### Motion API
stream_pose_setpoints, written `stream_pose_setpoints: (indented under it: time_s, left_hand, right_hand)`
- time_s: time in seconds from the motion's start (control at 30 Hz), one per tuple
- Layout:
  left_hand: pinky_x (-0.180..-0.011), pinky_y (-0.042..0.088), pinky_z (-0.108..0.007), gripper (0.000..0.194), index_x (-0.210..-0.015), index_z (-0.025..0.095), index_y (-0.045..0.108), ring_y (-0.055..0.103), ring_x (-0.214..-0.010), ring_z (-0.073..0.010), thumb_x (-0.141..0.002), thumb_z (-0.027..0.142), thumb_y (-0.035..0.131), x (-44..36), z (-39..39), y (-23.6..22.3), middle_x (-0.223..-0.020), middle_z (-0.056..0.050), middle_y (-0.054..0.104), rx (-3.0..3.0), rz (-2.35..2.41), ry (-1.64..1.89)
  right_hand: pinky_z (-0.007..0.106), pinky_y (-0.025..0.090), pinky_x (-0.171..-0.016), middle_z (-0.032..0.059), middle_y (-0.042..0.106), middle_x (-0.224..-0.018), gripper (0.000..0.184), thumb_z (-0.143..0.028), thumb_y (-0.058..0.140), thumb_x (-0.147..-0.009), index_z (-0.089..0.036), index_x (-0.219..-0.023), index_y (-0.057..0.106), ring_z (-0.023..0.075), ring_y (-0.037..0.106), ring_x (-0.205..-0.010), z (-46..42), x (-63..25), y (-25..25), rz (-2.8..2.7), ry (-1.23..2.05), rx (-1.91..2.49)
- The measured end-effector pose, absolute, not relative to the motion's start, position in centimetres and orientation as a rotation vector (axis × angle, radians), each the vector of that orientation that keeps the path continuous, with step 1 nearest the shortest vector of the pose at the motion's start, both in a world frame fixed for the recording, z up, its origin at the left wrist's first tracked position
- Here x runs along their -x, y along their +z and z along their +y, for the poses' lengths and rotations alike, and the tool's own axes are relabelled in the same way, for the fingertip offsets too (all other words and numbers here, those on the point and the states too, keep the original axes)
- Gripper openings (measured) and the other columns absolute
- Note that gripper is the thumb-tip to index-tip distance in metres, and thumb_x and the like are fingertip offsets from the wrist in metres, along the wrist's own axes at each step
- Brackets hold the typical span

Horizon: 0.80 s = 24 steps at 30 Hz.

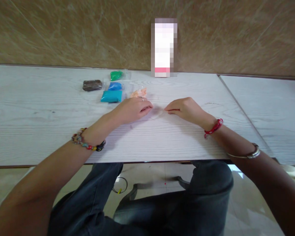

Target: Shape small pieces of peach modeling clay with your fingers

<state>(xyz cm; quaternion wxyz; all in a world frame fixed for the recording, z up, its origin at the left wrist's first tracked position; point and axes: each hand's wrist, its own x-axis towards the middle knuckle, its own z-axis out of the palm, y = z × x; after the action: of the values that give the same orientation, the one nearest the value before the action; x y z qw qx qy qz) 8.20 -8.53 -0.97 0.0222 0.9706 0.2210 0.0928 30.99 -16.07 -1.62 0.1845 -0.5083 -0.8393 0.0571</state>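
While your forearms reach in over the near edge, both hands sit low above the worktop, facing each other with a short gap between. Left hand: fingers curled, tips drawn together. Right hand: fingers bent, thumb and fingertips brought close in a pinch. Cannot tell whether either grips anything; any such item is too small to make out. Peach packet: just beyond your left hand and partly hidden by it; contact unclear. Further left, near one another, lie a teal packet, a blue packet, a green packet and a brown packet. Surface: whitish, streaked with wood grain, a few darker spots at left; a slanting seam divides it at right. Behind the back edge, a brown wall with pale marble-like veining. A blurred-out panel, tall and bright with a pink band low down, stands upright in front of it. Below the worktop: your dark trousers, pale glossy floor tiles, and a thin dark loop with a yellow piece on it.
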Motion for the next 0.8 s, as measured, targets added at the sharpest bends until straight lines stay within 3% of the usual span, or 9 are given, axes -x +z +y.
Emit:
stream_pose_setpoints:
  time_s: [0.8]
  left_hand:
    - [-0.080,0.046,-0.031,0.037,-0.102,0.015,0.065,0.060,-0.091,-0.0176,-0.087,0.029,0.034,-8.21,-8.49,-0.95,-0.098,-0.006,0.067,-2.991,0.748,0.265]
  right_hand:
    - [0.026,0.048,-0.074,0.0019,0.073,-0.088,0.022,-0.021,0.052,-0.083,-0.019,-0.087,0.073,0.0173,0.067,-0.083,-16.08,-30.77,-1.68,-2.316,0.083,1.494]
